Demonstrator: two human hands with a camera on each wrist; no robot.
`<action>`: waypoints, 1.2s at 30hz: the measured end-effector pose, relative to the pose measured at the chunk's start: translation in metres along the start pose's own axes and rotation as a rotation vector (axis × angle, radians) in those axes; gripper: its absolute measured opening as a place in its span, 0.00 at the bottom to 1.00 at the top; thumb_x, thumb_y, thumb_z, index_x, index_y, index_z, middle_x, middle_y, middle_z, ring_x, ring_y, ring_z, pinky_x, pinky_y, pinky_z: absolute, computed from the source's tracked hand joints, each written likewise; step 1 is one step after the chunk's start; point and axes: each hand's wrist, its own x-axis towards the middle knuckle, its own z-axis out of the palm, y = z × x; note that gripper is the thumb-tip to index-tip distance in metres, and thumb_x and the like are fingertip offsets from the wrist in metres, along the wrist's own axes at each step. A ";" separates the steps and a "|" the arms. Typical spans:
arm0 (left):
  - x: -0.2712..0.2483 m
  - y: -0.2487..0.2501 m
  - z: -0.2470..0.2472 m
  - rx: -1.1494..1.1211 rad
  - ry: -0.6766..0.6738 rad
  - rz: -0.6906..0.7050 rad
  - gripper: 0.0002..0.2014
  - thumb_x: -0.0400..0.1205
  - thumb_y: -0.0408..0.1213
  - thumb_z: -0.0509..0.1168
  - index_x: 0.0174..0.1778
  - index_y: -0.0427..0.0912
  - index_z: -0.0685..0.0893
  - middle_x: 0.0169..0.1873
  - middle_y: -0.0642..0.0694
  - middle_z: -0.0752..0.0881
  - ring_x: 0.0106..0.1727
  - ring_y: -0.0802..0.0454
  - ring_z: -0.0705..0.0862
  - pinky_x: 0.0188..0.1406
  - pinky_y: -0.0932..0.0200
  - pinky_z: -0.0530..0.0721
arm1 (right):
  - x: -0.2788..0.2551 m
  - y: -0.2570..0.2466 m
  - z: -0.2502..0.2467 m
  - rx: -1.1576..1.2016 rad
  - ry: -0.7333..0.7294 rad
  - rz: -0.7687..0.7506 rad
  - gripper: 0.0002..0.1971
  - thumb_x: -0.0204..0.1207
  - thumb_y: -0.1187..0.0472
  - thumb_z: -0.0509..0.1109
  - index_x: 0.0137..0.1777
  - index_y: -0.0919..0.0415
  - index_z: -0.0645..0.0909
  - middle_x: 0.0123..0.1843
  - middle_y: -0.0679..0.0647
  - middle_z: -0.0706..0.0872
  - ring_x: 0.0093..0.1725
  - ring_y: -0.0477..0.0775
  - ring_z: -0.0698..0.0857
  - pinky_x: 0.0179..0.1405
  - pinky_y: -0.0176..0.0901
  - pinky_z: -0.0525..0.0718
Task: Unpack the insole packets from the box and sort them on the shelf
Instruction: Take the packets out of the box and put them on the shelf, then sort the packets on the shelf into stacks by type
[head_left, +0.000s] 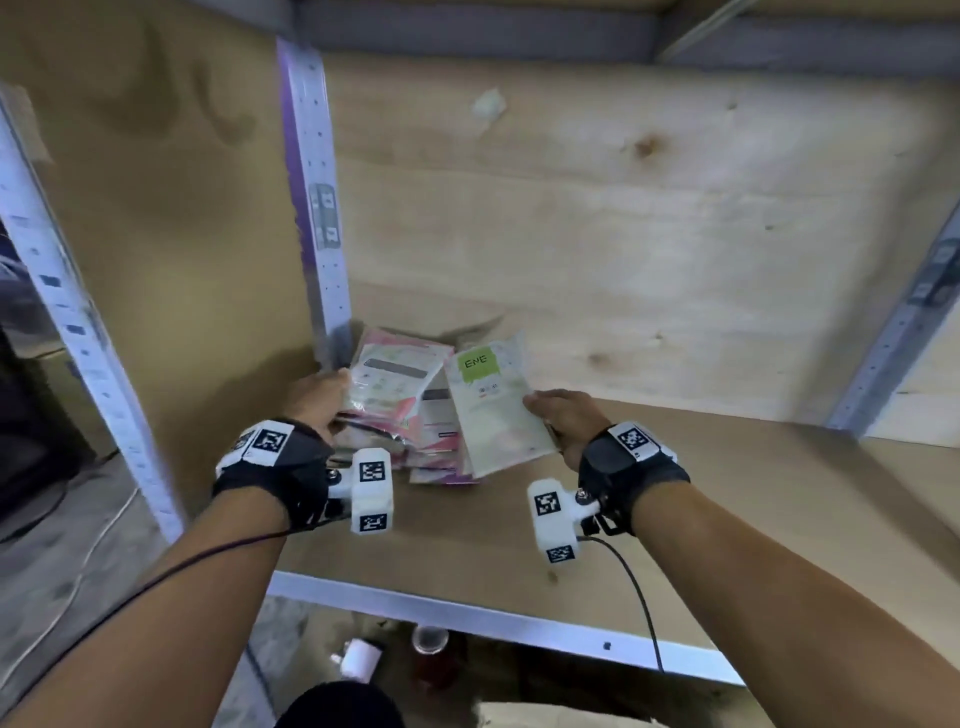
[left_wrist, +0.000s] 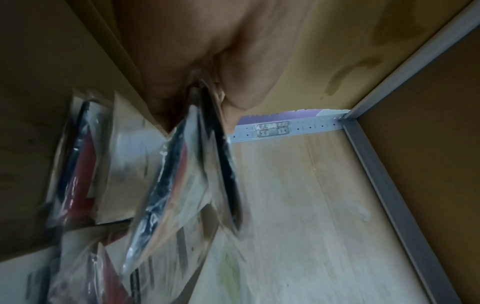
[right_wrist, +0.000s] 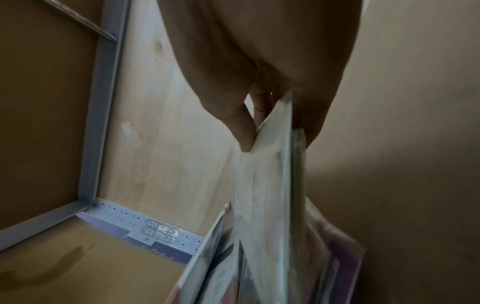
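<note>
Sorting step rn imo: left hand (head_left: 317, 397) grips the pink packets (head_left: 387, 387), right hand (head_left: 558, 415) pinches the green-label packet (head_left: 496, 410), both over the pile in the shelf (head_left: 675, 493) back-left corner. Next prob needs splitting them into separate stacks.

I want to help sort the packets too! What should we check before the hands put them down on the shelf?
1. Left hand grips the pink packets: ok.
2. Right hand pinches the green-label packet: ok.
3. Bare shelf board to the right for a second pile: ok.
4. Packets already lying on the shelf are neatly stacked: not ok, fanned out.
5. How many packets each hand holds: cannot tell.
6. Box emptied: cannot tell, out of view.
</note>
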 end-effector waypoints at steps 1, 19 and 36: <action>0.005 -0.002 0.000 0.039 0.010 0.013 0.13 0.82 0.43 0.67 0.58 0.40 0.85 0.55 0.36 0.87 0.53 0.38 0.86 0.65 0.36 0.85 | 0.004 0.003 0.008 0.014 -0.018 0.021 0.08 0.80 0.70 0.71 0.56 0.72 0.83 0.60 0.72 0.86 0.57 0.71 0.87 0.63 0.71 0.82; 0.035 -0.030 -0.003 0.640 0.061 0.188 0.16 0.85 0.46 0.64 0.34 0.43 0.83 0.40 0.41 0.85 0.44 0.42 0.82 0.48 0.52 0.78 | 0.066 0.024 0.079 -0.370 -0.083 -0.045 0.16 0.74 0.51 0.78 0.40 0.56 0.73 0.37 0.53 0.84 0.33 0.54 0.84 0.29 0.49 0.86; -0.032 0.001 0.003 0.886 0.099 0.420 0.31 0.77 0.65 0.61 0.70 0.49 0.80 0.68 0.41 0.84 0.72 0.35 0.76 0.76 0.41 0.70 | 0.029 0.035 0.030 -0.315 -0.075 0.079 0.22 0.73 0.62 0.80 0.55 0.59 0.68 0.48 0.55 0.82 0.39 0.54 0.83 0.24 0.41 0.79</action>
